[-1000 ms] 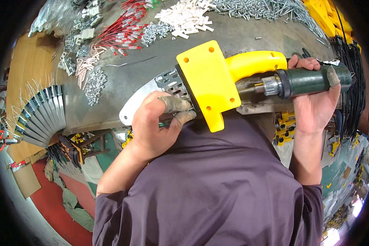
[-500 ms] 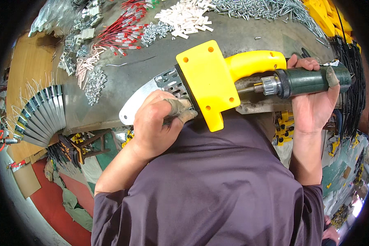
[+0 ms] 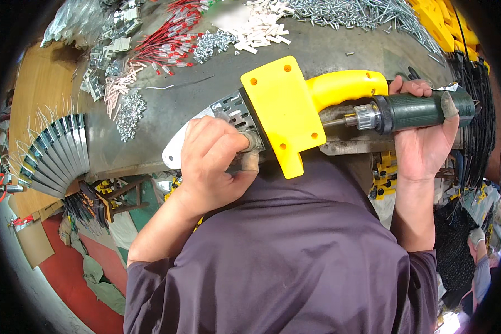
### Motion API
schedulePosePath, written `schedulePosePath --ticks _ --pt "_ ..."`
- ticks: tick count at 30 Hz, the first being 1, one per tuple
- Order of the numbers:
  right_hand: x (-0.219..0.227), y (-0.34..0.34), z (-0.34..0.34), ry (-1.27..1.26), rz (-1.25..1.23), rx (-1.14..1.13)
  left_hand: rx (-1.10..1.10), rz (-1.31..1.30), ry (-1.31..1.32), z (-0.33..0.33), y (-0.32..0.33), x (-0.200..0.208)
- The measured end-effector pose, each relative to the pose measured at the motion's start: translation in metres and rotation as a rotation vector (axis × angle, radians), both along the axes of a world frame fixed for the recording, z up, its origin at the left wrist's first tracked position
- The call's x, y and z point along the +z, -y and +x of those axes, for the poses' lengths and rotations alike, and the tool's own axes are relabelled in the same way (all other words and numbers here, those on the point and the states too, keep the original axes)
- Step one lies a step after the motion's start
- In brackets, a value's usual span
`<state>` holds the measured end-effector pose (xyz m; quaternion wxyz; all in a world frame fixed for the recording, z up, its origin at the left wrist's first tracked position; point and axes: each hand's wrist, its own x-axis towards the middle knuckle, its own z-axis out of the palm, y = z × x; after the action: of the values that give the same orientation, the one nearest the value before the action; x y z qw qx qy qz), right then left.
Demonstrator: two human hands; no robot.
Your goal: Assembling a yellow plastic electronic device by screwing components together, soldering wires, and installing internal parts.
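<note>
A yellow plastic housing [image 3: 281, 106] with a curved yellow handle [image 3: 348, 88] lies across the bench's near edge, in front of my body. From its left side a slotted metal guard [image 3: 234, 113] runs out to a pale, rounded metal plate [image 3: 174, 155]. My left hand [image 3: 214, 161] is closed at the guard's lower edge, with a covered fingertip against the metal beside the housing. What lies under those fingers is hidden. My right hand [image 3: 423, 139] holds a dark green electric screwdriver [image 3: 423, 109] level; its bit reaches the housing's right side below the handle.
Piles of screws [image 3: 339, 14], white sticks [image 3: 261, 28], red wired parts [image 3: 170, 42] and small nuts [image 3: 131, 114] lie on the metal bench [image 3: 178, 100]. Fanned metal blades [image 3: 55, 156] stand at left, black cables [image 3: 476, 111] at right. A co-worker's gloved hand [image 3: 476, 236] shows at lower right.
My left fingers have shifted and curled at the guard's lower edge, while the housing and screwdriver have hardly moved. A co-worker's gloved hand has come into view at lower right.
</note>
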<state>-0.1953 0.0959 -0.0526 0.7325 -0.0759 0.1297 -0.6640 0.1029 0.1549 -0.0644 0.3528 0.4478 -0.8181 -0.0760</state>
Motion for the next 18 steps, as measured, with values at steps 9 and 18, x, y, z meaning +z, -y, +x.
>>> schedulePosePath --ticks 9,18 --pt "0.004 0.001 0.0 0.008 -0.002 -0.044 -0.027 -0.026 -0.048 -0.011 0.005 -0.002" --pt "0.041 -0.002 -0.006 -0.593 0.06 -0.147 0.262 0.132 0.163 -0.014 -0.009 0.016"
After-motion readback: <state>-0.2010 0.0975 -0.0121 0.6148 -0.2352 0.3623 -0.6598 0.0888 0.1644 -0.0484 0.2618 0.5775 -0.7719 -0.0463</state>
